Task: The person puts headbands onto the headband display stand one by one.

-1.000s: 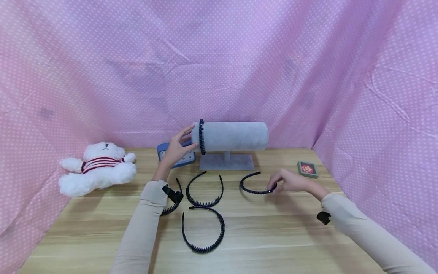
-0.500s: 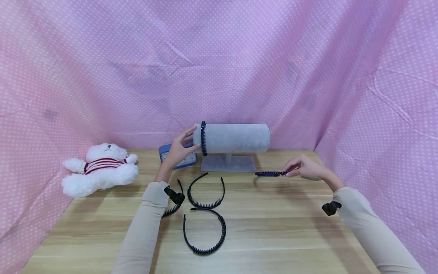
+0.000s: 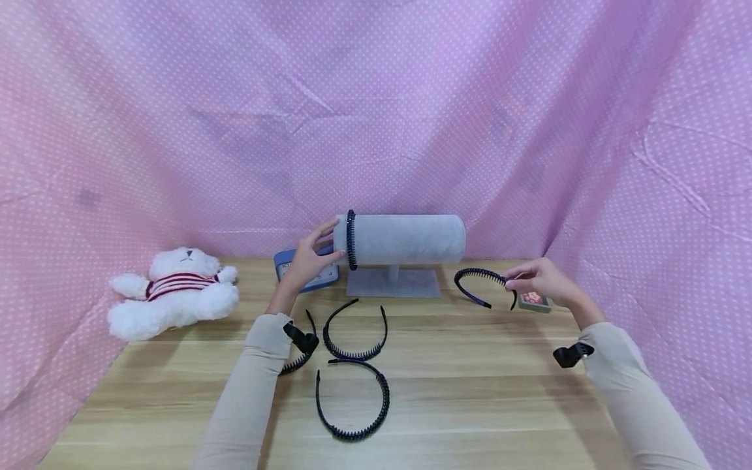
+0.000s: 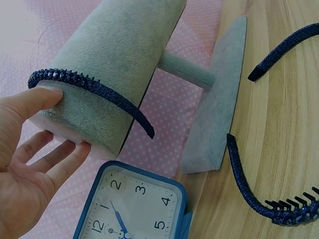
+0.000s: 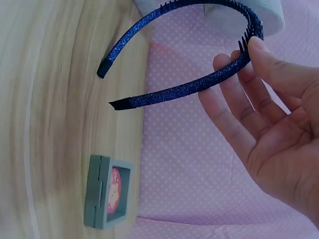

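A grey plush headband stand (image 3: 411, 238) carries one dark toothed headband (image 3: 351, 239) around the left part of its roll. My left hand (image 3: 308, 256) grips the roll's left end, its thumb just beside that headband and its fingers at the end of the roll (image 4: 99, 107). To the right of the stand, my right hand (image 3: 543, 282) pinches a dark blue glittery headband (image 3: 478, 273) by one side, between thumb and fingers. This headband is off the table, teeth on its inner side and both tips pointing down in the head view. Its arch and tips show in the right wrist view.
Several headbands lie on the wooden table: one mid-left (image 3: 352, 354), one nearer (image 3: 384, 398), one partly behind the left wrist (image 3: 296, 362). A blue clock (image 3: 322, 279) stands behind the left hand. A white bear (image 3: 182, 294) sits left; a small framed box (image 5: 107, 191) lies right.
My right hand has lifted its headband off the table, moved right and back, and turned it so its arch is up. My left hand keeps its hold on the roll.
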Demonstrator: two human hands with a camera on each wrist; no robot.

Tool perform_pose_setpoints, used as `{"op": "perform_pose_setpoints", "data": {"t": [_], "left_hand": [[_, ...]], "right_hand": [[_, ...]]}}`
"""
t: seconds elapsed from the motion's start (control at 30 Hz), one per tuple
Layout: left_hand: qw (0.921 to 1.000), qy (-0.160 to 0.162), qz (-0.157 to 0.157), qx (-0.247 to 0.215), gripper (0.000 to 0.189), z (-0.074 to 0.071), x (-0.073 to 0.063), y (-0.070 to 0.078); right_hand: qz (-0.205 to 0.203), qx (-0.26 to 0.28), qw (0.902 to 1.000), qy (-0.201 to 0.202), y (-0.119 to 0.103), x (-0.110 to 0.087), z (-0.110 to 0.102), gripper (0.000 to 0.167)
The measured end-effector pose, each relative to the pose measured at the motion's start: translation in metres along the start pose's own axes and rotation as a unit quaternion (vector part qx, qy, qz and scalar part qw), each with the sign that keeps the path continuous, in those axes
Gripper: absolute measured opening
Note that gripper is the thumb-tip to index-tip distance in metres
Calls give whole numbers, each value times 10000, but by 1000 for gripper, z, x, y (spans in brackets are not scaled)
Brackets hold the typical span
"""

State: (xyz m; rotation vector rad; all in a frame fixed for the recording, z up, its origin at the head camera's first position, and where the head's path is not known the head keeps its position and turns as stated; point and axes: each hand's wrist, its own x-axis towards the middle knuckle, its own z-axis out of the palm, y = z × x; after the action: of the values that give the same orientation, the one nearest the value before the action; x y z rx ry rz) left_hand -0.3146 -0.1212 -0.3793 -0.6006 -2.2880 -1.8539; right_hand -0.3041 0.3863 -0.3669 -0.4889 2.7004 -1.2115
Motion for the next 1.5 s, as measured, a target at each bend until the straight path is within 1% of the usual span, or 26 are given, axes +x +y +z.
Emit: {"op": "perform_pose_setpoints", "data": {"t": [0.2, 0.3, 0.43, 0.53, 0.67, 0.7, 0.83, 1.0, 1.1, 1.3, 1.43, 1.5], "left_hand": [[10000, 24, 60, 1, 69, 1, -2, 2], [10000, 23, 2, 10, 70, 2, -2, 2], [9999, 32, -84, 72, 70, 1, -2, 2], [9999, 35, -88, 83, 70, 0, -2, 3], [9999, 43, -105, 100, 70, 0, -2, 4], [9999, 45, -121, 104, 70, 0, -2, 4], [9998, 59, -151, 132, 69, 0, -1, 4], [9998, 50, -139, 127, 69, 0, -2, 4], [9998, 48, -149, 113, 70, 0, -2, 5], [9999, 50, -133, 78, 69, 0, -2, 4], [9998, 71, -150, 96, 69, 0, -2, 4], [9998, 72, -161, 102, 69, 1, -2, 4]], "right_hand": [[293, 291, 9989, 213, 7, 4, 0, 43], [427, 641, 9967, 265, 8, 7, 1, 47], [605, 1195, 9901, 409, 5, 12, 2, 51], [638, 1608, 9830, 607, 3, 15, 1, 43], [560, 2203, 9707, 776, -1, 20, -2, 19], [544, 2350, 9671, 808, -2, 21, -3, 16], [477, 2825, 9533, 957, -10, 25, -6, 19], [477, 3209, 9403, 1024, -22, 28, -9, 17], [462, 3289, 9380, 993, -30, 31, -9, 14], [402, 3236, 9403, 973, -45, 42, -3, 14], [482, 3206, 9407, 1001, -54, 49, 3, 17], [538, 3116, 9432, 1022, -59, 53, 6, 16]]}}
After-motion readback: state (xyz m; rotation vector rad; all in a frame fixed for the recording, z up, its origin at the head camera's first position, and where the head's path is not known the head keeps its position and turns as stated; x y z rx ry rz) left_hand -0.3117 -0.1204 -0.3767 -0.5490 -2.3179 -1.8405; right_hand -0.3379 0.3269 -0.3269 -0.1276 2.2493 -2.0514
